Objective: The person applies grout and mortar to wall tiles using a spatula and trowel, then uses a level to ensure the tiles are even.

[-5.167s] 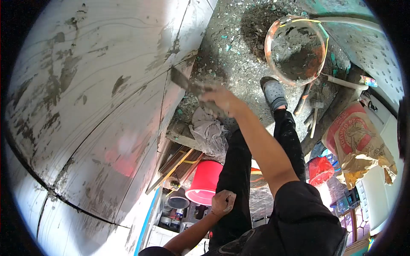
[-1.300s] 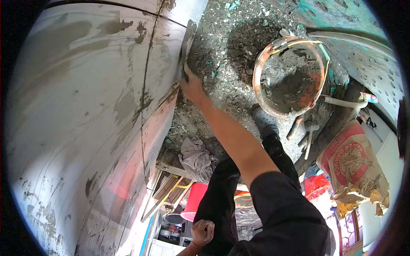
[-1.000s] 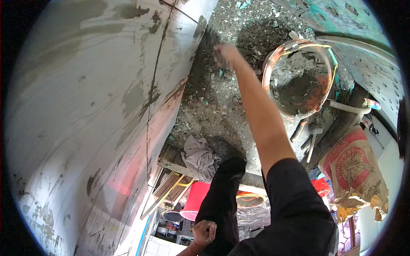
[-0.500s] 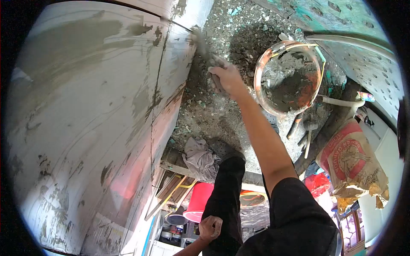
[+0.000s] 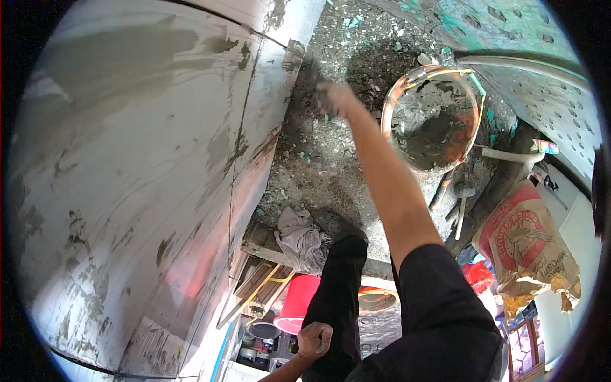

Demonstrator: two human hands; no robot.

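My right hand [image 5: 342,100] is stretched out over the gritty floor, smeared by motion. It is closed around a trowel [image 5: 312,75], whose dark blade blurs into the ground beside the wall edge. The large pale wall panel [image 5: 140,159] at my left carries grey mortar smears and a dark joint line. To the right of my hand stands a bucket [image 5: 386,121] with a mortar-crusted rim and grey mortar inside. My left hand [image 5: 315,340] rests low by my leg, its fingers curled in, with nothing visible in them.
A crumpled cloth [image 5: 300,239] lies beside my shoe. Below it stands a red bucket [image 5: 298,302]. A hammer [image 5: 461,204] lies near the mortar bucket. At right are a torn cement bag [image 5: 525,239] and a pipe [image 5: 509,153]. Rubble covers the floor [image 5: 318,172].
My right hand and the trowel have pulled slightly away from the wall's edge and lowered, now blurred. The view has shifted slightly. My left hand stays put.
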